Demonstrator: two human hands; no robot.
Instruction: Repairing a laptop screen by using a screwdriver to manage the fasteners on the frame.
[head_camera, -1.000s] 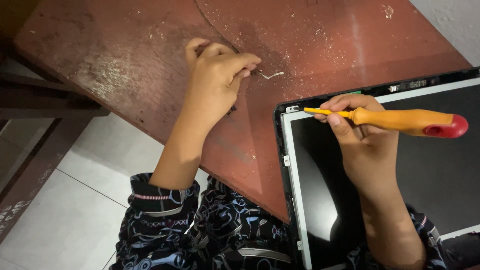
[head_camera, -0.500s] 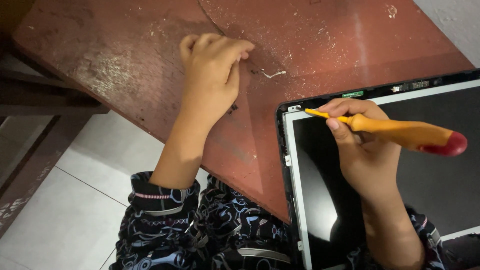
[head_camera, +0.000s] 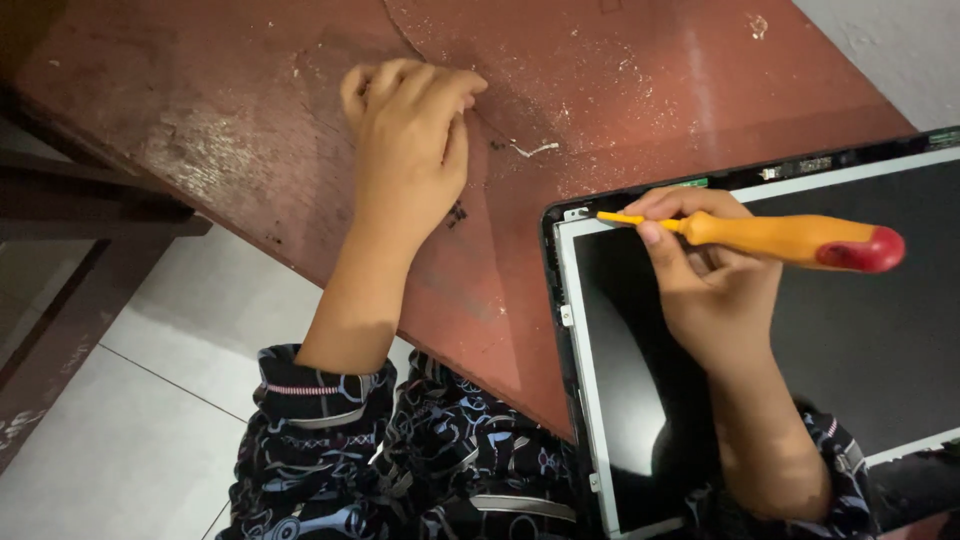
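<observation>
The right hand grips a screwdriver — tip at the screen corner; the left hand rests on the table, fingers curled — holding nothing visible.

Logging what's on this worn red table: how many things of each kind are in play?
Screwdriver, orange with red end, in the right hand: 1
Display panel, black screen: 1
Small white scrap near the left hand: 1
Total: 3

screen panel on table, right | screwdriver over panel's top-left corner
</observation>
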